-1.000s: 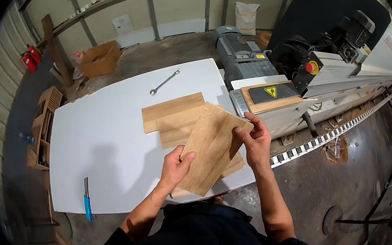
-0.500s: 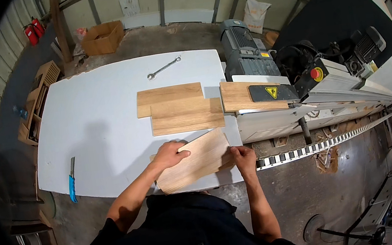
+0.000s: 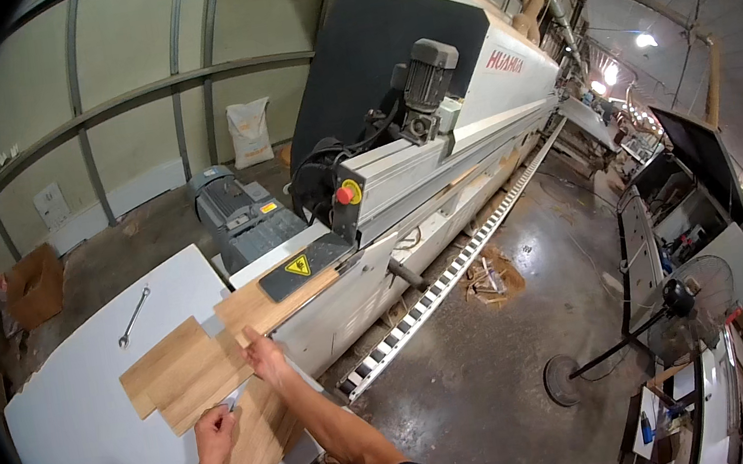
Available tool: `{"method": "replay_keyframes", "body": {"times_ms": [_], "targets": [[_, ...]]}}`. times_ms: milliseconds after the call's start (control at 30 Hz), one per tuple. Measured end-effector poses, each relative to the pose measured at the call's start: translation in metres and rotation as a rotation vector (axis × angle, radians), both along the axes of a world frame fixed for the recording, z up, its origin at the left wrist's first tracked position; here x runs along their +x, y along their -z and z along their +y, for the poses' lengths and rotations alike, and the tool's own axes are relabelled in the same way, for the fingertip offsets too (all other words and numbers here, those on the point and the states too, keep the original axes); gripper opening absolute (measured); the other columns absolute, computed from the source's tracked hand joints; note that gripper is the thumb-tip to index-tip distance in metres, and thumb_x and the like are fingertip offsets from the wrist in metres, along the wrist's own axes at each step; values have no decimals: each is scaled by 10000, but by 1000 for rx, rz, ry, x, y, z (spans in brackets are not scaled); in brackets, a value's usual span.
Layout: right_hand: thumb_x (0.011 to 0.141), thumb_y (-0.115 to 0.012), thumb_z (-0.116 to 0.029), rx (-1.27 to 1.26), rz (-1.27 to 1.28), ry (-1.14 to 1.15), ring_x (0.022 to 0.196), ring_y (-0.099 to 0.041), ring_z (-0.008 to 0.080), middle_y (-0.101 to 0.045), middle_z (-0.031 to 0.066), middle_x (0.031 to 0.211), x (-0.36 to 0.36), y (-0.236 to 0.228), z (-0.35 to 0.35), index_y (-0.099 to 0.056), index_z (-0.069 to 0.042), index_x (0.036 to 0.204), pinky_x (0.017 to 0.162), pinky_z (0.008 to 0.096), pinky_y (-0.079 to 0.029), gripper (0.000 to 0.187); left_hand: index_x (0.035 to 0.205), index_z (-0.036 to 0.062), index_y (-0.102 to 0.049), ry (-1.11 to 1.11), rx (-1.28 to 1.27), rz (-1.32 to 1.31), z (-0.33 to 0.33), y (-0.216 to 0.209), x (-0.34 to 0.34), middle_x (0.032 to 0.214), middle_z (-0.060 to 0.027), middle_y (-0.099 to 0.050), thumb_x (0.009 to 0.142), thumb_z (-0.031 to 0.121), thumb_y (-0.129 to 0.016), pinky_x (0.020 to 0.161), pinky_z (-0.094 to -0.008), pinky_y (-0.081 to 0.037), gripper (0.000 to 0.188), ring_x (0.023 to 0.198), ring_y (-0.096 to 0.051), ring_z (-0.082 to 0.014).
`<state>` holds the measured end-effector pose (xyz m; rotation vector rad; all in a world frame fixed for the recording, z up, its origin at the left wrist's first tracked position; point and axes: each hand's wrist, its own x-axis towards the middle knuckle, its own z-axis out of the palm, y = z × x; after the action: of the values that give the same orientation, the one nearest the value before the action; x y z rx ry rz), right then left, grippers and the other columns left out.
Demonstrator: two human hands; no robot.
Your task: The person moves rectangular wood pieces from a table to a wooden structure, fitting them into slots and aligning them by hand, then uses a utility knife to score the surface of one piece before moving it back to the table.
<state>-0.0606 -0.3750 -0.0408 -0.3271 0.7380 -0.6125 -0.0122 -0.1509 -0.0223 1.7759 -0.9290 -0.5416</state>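
Observation:
My right hand [image 3: 266, 356] reaches to the near corner of a wooden board [image 3: 254, 307] that sticks out of the machine's end; its fingers close on the edge. My left hand [image 3: 216, 436] is closed beside another wooden board [image 3: 256, 438] at the table's near edge. A tiny pale bit shows at its fingertips, too small to name. Further up, one light-brown board [image 3: 198, 380] lies against or partly over a second board [image 3: 148, 363]; which of these I cannot tell. All rest on the white table [image 3: 93, 413].
A wrench [image 3: 134, 318] lies at the table's far side. Beyond the boards stands the long machine with a grey motor [image 3: 241, 212], a red stop button [image 3: 347, 194] and a black guard plate [image 3: 305, 268]. On the right is a pedestal fan [image 3: 675, 298]; a cardboard box [image 3: 35, 284] sits far left.
My view has swung right toward the machine. My right hand has left the near board and moved to the one at the machine. My left hand no longer lies spread over the near board.

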Motion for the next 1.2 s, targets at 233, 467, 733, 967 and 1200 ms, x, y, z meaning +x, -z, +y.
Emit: {"method": "replay_keyframes", "body": {"times_ms": [233, 467, 733, 967, 1200], "targets": [[805, -729, -286, -184, 88, -252, 631, -534, 128, -596, 25, 748, -78, 22, 93, -622, -50, 899, 542, 278, -426, 276, 1205, 48, -497, 60, -248, 971, -37, -10, -7, 1128, -81, -569, 911, 249, -574, 824, -343, -492, 363, 1011, -561, -182], [887, -629, -212, -176, -120, -335, 789, -572, 131, -633, 23, 922, -125, -21, 150, -594, -25, 1073, 709, 269, -483, 267, 1254, -29, -441, -162, -389, 1124, -10, -16, -26, 1225, -152, -539, 886, 37, -522, 961, -433, -445, 382, 1121, -532, -286], [889, -615, -207, -663, 107, -558, 803, -620, 159, -652, 60, 873, -152, -68, 128, -603, -13, 1037, 748, 287, -501, 244, 1218, -45, -481, -54, -547, 1138, -3, -67, -39, 1181, -139, -575, 859, 62, -581, 960, -410, -438, 387, 1100, -550, -252], [882, -628, -165, -651, 113, -124, 749, -632, 151, -657, 72, 869, -135, -113, 81, -620, 36, 993, 703, 306, -535, 230, 1239, -40, -473, -56, -510, 1132, 48, -77, -28, 1204, -131, -570, 860, 97, -607, 961, -382, -448, 425, 1096, -563, -234], [887, -605, -114, -651, -68, -281, 788, -628, 146, -655, 68, 891, -152, -116, 88, -616, 35, 988, 748, 318, -532, 181, 1268, -52, -441, -59, -545, 1154, 75, -51, -28, 1234, -148, -551, 861, 106, -605, 973, -402, -440, 466, 1129, -549, -261]]}}
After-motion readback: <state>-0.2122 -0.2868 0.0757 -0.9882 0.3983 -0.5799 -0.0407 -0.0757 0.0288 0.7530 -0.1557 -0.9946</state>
